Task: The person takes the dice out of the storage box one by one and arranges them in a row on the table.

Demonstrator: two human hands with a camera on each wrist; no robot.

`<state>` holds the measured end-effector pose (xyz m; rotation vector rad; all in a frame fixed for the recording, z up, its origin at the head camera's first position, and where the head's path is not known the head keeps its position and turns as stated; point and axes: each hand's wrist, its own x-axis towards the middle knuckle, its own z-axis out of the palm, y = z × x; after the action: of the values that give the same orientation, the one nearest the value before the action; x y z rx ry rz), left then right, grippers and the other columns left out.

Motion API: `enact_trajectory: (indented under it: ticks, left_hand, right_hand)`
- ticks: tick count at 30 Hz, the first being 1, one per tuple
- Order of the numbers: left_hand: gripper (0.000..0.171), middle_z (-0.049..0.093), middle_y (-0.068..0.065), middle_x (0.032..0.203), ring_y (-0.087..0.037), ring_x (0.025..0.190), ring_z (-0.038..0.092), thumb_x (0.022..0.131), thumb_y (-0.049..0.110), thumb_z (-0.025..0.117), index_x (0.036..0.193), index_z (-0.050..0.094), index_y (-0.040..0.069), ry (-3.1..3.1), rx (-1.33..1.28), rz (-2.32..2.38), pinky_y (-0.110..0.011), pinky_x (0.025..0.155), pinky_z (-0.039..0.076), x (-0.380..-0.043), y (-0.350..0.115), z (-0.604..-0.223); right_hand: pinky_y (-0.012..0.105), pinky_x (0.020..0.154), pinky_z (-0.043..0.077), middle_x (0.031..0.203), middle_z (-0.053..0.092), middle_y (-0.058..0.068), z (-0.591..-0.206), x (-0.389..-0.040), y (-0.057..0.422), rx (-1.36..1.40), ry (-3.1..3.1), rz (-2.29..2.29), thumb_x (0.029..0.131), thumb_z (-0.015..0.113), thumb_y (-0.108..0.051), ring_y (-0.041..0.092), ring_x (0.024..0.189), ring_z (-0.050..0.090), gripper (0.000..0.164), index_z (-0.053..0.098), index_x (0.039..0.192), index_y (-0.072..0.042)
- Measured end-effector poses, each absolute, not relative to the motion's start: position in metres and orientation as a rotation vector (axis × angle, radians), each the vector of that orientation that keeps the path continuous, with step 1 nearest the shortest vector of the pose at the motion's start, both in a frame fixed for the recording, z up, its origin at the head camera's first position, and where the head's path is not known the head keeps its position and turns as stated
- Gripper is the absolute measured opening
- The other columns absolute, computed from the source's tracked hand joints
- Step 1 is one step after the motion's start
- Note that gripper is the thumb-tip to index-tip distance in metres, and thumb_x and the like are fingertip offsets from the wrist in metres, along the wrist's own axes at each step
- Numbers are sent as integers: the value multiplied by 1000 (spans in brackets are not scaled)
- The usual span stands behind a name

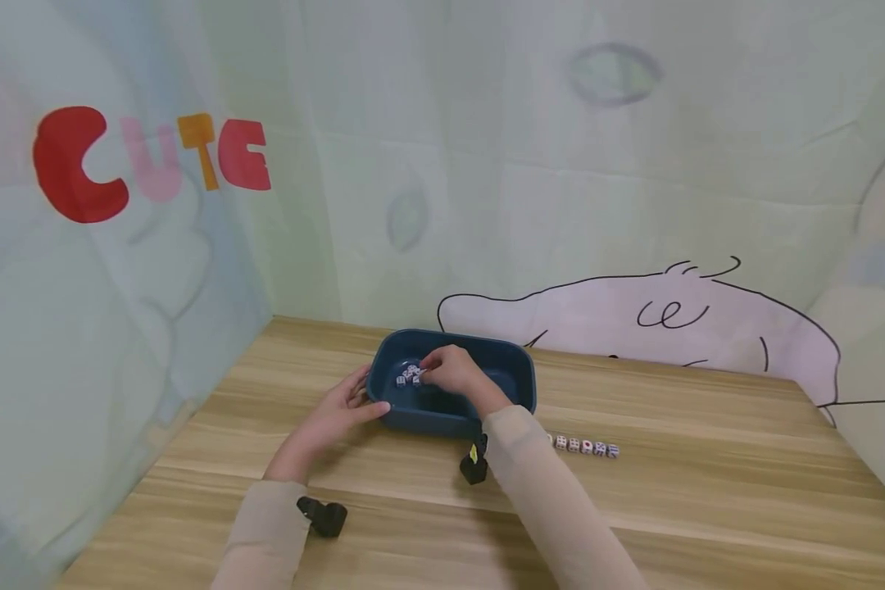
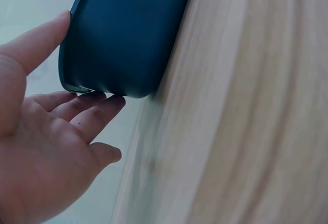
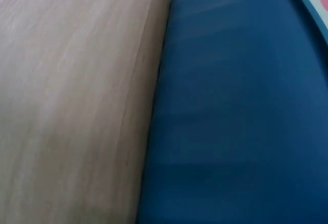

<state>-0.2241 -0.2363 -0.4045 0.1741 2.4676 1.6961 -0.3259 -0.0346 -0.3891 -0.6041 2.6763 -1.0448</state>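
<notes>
A dark blue rectangular bin (image 1: 435, 422) stands on the wooden table. My left hand (image 1: 339, 414) is at its left end, thumb against the front corner near the rim. In the left wrist view the spread fingers (image 2: 97, 116) touch the bin's end wall. My right hand (image 1: 453, 373) reaches inside with bent fingers, its fingertips at a small cluster of white dice (image 1: 406, 377) on the left of the bin's floor. A die appears pinched at the fingertips, mostly hidden. In the right wrist view only the bin's outer wall (image 3: 220, 106) and the table show.
Right of the bin, several white dice (image 1: 587, 447) with coloured marks lie in a row on the table (image 1: 708, 492); my right sleeve (image 1: 553, 500) hides the row's left end. Behind the table hangs a printed curtain (image 1: 487, 205).
</notes>
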Motion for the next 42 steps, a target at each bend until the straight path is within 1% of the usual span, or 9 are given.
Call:
enact_trajectory:
  ticks: [6, 12, 25, 30, 36, 42]
  left_hand:
    - [83, 18, -24, 157, -40, 142, 25, 93, 28, 65, 154, 13, 3, 2460, 174, 1711, -50, 114, 25, -226, -236, -406]
    - [82, 18, -24, 157, -40, 142, 24, 94, 24, 64, 154, 13, 2, 2454, 169, 1722, -50, 114, 24, -226, -235, -405]
    - [78, 18, -25, 157, -41, 142, 23, 96, 18, 61, 154, 12, 2, 2448, 174, 1729, -50, 114, 24, -226, -235, -401]
    - [78, 17, -25, 157, -41, 143, 22, 96, 18, 61, 154, 11, 2, 2440, 185, 1730, -51, 115, 23, -226, -235, -401]
    - [81, 16, -24, 158, -40, 143, 21, 95, 23, 63, 154, 11, 2, 2435, 188, 1732, -50, 115, 23, -227, -236, -402]
    - [79, 16, -23, 158, -40, 143, 22, 95, 20, 62, 154, 12, 3, 2444, 166, 1716, -50, 115, 23, -226, -235, -403]
  right_hand:
    - [35, 89, 53, 103, 71, 11, -394, -327, -39, -620, 2690, -985, 87, 70, -13, 22, 92, 63, 22, 71, 106, -1]
    - [36, 89, 53, 104, 71, 11, -396, -327, -41, -606, 2714, -958, 87, 69, -12, 22, 92, 63, 23, 71, 107, -1]
    - [33, 86, 53, 103, 71, 12, -395, -324, -46, -726, 2799, -820, 88, 67, -9, 20, 89, 62, 20, 72, 105, 0]
    - [32, 84, 54, 101, 71, 12, -395, -325, -46, -740, 2808, -803, 88, 67, -10, 20, 86, 61, 20, 72, 105, 0]
    - [30, 81, 54, 99, 71, 11, -396, -326, -46, -726, 2806, -793, 88, 68, -10, 18, 84, 59, 18, 73, 103, -1]
    - [28, 76, 52, 96, 69, 9, -399, -326, -47, -666, 2786, -779, 87, 70, -13, 17, 80, 57, 17, 73, 100, -2]
